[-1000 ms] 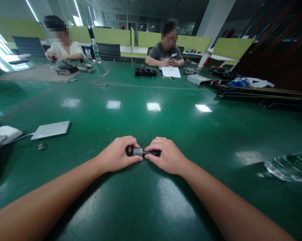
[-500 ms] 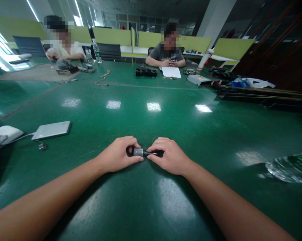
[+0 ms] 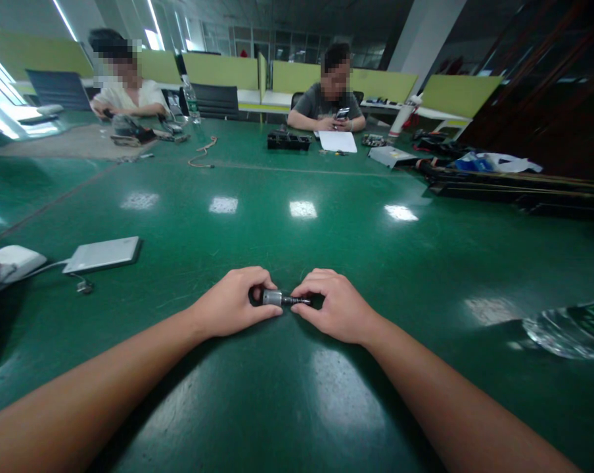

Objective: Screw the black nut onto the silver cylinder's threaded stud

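Between my two hands, low over the green table (image 3: 257, 230), lies a small silver metal cylinder (image 3: 272, 298) with a thin dark, ringed shaft (image 3: 297, 301) pointing right. My left hand (image 3: 238, 302) is closed around the cylinder, thumb at the near side and fingers at the far side. The cylinder's left end looks black and sits partly inside the curl of the hand. My right hand (image 3: 334, 305) pinches the shaft between thumb and fingers; its tip shows a little in the gap of that hand. What exact kind of part it is, I cannot tell.
To the left are a flat silver box (image 3: 102, 255) with a cable and a white device (image 3: 16, 263). A clear plastic bottle (image 3: 568, 328) lies at the right. Two people sit across the table, near a black part (image 3: 288, 140) and white paper (image 3: 337, 142).
Both hands keep almost the same place and the same hold on the metal cylinder and its shaft. Only a very slight shift shows at the right hand.
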Tool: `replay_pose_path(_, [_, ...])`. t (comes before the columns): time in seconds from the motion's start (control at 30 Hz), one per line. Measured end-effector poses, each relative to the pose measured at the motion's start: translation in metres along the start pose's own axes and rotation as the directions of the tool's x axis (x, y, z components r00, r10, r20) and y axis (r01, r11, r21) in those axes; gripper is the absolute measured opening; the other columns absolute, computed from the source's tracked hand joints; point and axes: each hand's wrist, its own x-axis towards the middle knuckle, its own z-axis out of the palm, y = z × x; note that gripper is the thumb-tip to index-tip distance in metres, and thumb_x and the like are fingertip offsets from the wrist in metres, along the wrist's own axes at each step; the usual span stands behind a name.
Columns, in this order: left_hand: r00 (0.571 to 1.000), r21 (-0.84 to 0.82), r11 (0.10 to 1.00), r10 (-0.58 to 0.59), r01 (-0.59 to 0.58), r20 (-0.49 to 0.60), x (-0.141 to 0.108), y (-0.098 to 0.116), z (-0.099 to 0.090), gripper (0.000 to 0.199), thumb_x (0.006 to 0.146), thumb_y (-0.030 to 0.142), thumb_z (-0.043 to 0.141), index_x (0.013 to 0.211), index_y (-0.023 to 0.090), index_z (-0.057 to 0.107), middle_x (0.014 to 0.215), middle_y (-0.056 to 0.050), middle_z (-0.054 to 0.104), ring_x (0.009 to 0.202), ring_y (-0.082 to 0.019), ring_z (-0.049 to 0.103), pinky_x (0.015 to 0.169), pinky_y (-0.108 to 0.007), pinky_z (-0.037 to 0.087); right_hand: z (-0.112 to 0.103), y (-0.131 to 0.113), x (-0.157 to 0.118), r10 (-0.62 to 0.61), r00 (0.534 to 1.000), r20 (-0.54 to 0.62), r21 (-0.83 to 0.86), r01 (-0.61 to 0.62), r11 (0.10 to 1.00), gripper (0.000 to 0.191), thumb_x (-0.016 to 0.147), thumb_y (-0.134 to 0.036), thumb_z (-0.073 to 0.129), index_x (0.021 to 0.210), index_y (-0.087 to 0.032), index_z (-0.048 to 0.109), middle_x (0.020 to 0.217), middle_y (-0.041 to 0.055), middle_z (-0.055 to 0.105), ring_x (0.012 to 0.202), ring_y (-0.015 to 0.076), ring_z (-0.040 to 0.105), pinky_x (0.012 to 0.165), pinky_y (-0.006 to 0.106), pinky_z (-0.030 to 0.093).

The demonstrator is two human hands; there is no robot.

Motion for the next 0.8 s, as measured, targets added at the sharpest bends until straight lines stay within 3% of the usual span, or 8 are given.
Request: replay_pose_path(0.8, [1.000, -0.003, 1.000, -0.016, 0.016, -0.001, -0.0006, 0.0001, -0.0021, 0.023, 0.079, 0.037, 0.072, 0.088, 0.018, 0.065, 0.077, 0.001, 0.061, 0.070, -0.016, 0.058, 0.063, -0.026, 0.040, -0.0071, 0.0080, -0.0028, -0.001, 1.000, -0.010, -0.013, 0.001, 1.000, 0.006, 0.074, -0.016, 0.074, 0.079, -0.020, 0.072, 0.075, 0.0006, 0.069, 0.074, 0.0161, 0.060, 0.077, 0.033, 0.043])
